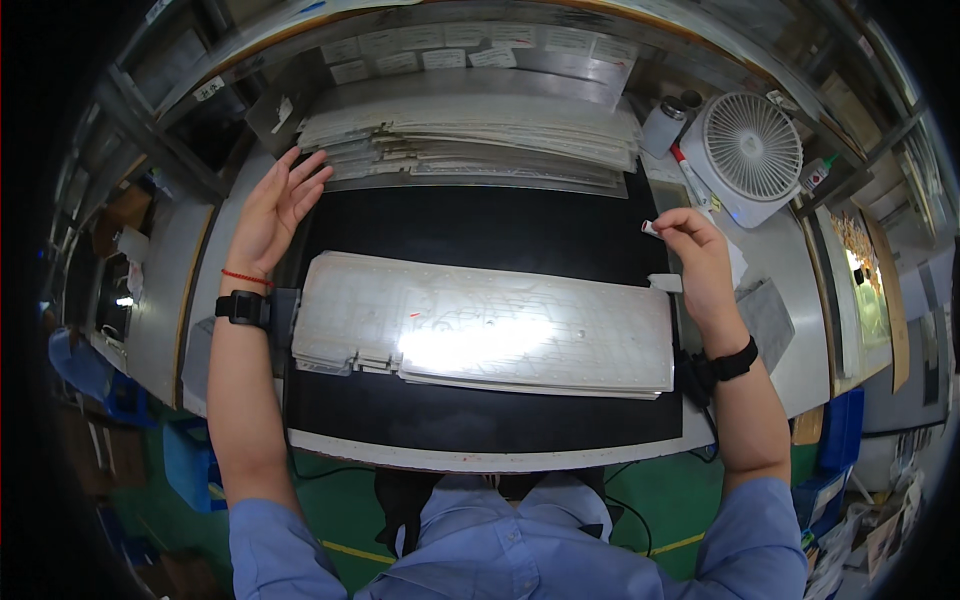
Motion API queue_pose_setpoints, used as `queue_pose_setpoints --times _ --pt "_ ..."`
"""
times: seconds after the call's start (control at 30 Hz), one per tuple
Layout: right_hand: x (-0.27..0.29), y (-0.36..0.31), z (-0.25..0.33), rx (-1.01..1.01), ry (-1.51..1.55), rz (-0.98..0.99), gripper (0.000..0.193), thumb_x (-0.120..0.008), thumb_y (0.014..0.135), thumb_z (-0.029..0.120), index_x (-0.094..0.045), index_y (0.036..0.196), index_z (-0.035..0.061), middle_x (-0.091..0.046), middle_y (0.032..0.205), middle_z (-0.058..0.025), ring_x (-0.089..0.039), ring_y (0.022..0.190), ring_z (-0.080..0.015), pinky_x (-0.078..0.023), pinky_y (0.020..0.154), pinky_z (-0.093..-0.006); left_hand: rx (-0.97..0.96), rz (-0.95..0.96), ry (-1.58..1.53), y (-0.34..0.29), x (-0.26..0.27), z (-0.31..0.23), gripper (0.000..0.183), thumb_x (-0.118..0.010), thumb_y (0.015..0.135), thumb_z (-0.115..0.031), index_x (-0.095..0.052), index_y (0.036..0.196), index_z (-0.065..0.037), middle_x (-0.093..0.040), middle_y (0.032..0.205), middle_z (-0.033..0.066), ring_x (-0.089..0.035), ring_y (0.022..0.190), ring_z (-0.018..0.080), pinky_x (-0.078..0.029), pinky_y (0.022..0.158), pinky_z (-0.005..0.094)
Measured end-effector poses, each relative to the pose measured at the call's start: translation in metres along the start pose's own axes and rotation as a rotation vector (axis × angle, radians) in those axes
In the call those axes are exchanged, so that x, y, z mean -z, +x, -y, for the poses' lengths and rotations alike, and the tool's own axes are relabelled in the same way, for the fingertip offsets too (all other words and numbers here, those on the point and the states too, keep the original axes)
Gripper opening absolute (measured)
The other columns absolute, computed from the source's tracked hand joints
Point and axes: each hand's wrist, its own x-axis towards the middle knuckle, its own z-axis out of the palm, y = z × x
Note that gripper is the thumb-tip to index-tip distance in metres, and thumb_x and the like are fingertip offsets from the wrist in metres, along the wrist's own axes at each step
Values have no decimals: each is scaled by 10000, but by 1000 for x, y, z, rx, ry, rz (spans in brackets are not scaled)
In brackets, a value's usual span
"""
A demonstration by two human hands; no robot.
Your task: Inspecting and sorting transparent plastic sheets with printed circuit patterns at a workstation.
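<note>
A stack of long, thin silvery sheets (590, 320) lies across the black mat (480, 222) before me. Faint outlines cover the top sheet, which has a small red mark and a bright glare. My left hand (282, 205) is raised beyond the stack's left end, fingers spread and nothing in it. Past the stack's far right corner, my right hand (697, 255) pinches a small white piece with a dark red end (651, 229); its exact kind is unclear. Below those fingers, a small whitish block (664, 283) sits at the stack's corner.
More silvery sheets (470, 145) are piled unevenly at the back of the mat. A white fan (752, 150), a white bottle (664, 127) and a red pen-like stick (678, 153) stand or lie at the back right. A shelf edge (440, 18) spans the back above the bench.
</note>
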Motion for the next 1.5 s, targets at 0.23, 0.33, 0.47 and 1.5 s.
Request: queue_pose_setpoints --times 0.23,0.33,0.47,1.5 --pt "-11 -7 22 47 -586 493 311 -777 767 225 -679 1012 60 -591 936 -31 -539 933 -134 -421 838 -278 79 28 227 0 16 -1 447 -444 1025 -261 -411 1397 -15 -564 1292 141 -591 1080 166 -497 905 265" --pt "-12 -9 21 142 -661 624 302 -789 752 209 -694 978 33 -595 927 -57 -565 924 -160 -438 822 -287 124 54 273 0 15 -1 429 -462 1019 -273 -452 1368 -23 -596 1245 114 -598 1047 148 -496 881 252" --pt "-15 -8 19 -33 -425 500 187 -744 791 95 -696 947 5 -600 886 -48 -590 830 -132 -468 748 -250 212 90 343 -4 8 -5 430 -470 1015 -292 -469 1351 -24 -615 1211 98 -613 1010 145 -510 844 251" --pt "-12 -6 15 100 -502 348 152 -742 767 68 -732 908 12 -643 847 -62 -592 780 -162 -455 713 -265 -258 761 1689 -93 -124 -14 195 -624 785 -89 -722 954 -79 -629 803 95 -606 790 294 -499 670 391"
